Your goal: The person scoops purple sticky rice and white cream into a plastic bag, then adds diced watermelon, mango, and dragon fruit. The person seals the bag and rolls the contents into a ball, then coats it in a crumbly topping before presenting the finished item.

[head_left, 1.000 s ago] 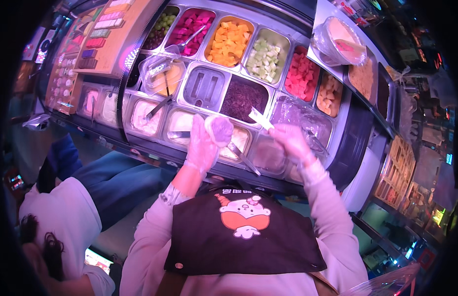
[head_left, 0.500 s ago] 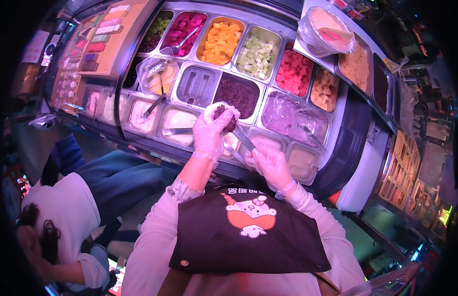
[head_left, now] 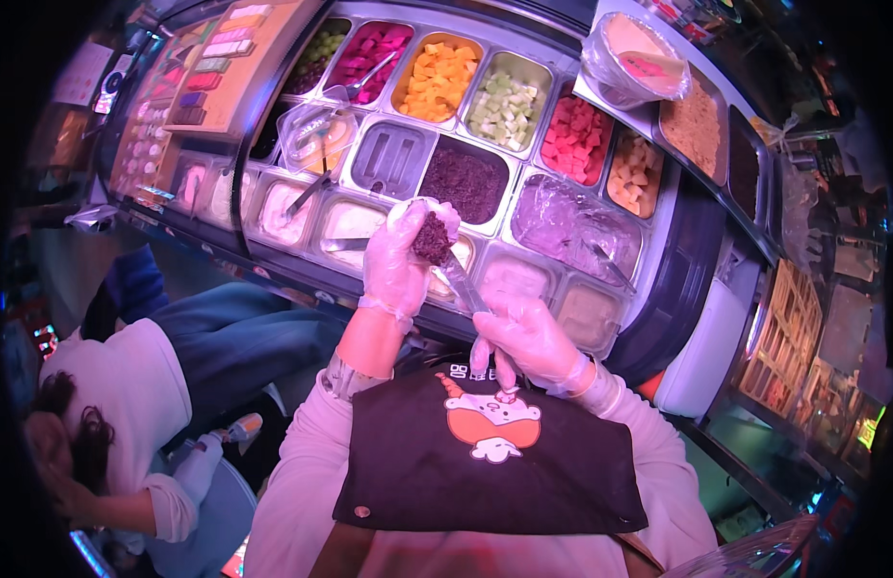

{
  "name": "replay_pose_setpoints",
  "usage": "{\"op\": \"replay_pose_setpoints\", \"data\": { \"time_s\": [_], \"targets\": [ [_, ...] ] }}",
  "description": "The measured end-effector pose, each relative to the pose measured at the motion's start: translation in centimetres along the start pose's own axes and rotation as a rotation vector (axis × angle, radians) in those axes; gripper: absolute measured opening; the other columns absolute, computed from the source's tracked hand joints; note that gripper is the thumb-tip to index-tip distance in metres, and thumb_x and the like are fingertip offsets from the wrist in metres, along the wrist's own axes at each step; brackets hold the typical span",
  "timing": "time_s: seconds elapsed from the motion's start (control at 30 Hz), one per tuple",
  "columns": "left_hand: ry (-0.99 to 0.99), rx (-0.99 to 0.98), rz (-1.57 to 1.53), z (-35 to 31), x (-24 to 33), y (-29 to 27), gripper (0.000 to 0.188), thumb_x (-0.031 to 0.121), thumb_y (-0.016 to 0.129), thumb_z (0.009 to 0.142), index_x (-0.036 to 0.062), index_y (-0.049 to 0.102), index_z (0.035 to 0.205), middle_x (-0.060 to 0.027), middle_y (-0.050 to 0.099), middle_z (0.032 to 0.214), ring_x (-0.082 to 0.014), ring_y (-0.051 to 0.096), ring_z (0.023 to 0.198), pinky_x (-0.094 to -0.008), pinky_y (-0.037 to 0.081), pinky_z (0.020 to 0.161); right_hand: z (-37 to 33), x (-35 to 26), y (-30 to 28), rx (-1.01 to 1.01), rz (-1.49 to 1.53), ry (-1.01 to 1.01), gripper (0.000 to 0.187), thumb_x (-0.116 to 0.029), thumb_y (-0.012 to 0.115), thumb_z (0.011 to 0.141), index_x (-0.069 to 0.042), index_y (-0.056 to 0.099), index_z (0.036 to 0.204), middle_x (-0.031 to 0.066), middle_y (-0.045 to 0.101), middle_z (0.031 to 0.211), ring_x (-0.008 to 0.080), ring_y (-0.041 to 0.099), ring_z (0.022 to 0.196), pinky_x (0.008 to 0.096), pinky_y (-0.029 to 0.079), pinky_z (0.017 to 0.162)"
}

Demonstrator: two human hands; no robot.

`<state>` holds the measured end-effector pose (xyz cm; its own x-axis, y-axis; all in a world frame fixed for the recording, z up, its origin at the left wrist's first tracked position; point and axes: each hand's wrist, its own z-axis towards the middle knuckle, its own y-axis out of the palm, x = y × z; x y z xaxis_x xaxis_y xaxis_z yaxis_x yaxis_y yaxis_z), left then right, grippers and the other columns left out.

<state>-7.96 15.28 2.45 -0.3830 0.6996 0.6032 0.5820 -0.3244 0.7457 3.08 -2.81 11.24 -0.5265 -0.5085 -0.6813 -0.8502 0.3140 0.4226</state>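
In the cupped palm of my gloved left hand (head_left: 392, 262) lies a white, soft-looking wrapper with a clump of dark purple, grainy filling (head_left: 432, 239) on it. My gloved right hand (head_left: 533, 337) grips a flat metal spatula (head_left: 463, 286), whose tip meets the lower edge of the clump. Just beyond my left hand is a metal pan of the same dark purple filling (head_left: 465, 185). Both hands are above the near row of pans, and a pan of white cream (head_left: 348, 223) with a spatula in it sits left of my left hand.
Pans of yellow fruit cubes (head_left: 437, 79), pale green cubes (head_left: 507, 101) and red cubes (head_left: 573, 135) line the far row. A pan of purple paste (head_left: 562, 217) is partly under clear film. A plastic-lined tub (head_left: 631, 60) stands far right. Another person (head_left: 129, 385) is at left.
My left hand has shifted slightly left and down, turning the clump toward my right hand. My right hand has rolled, its lower fingers now spread, and the spatula has moved left and nearer me.
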Motion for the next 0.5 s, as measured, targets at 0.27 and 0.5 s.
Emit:
{"op": "replay_pose_setpoints", "data": {
  "time_s": [0.27, 0.5],
  "targets": [
    [0.064, 0.054, -0.093, -2.0, 1.2, 2.8, 0.030, 0.011, 0.068, 0.099, 0.0020, 0.055, 0.125, -0.0075, 0.064, 0.097, -0.0165, 0.061, 0.080, -0.0322, 0.053, 0.077, -0.4, -0.7, 1.8, -0.036, 0.003, 0.057, 0.039, -0.021, 0.049, 0.108, 0.003, 0.052, 0.138, 0.0072, 0.067, 0.069, 0.0107, 0.056, 0.040, 0.0215, 0.038, 0.037],
    [0.329, 0.100, 0.247, -2.8, 0.4, 1.6, 0.035, -0.003, 0.069, 0.095, 0.0027, 0.053, 0.126, -0.0072, 0.064, 0.098, -0.0152, 0.062, 0.082, -0.0282, 0.052, 0.073, 0.5, 0.5, 2.5, -0.022, 0.033, -0.001, 0.035, -0.019, 0.050, 0.107, 0.003, 0.056, 0.134, 0.0043, 0.064, 0.064, 0.0080, 0.051, 0.037, 0.0210, 0.036, 0.036]
  ]
}}
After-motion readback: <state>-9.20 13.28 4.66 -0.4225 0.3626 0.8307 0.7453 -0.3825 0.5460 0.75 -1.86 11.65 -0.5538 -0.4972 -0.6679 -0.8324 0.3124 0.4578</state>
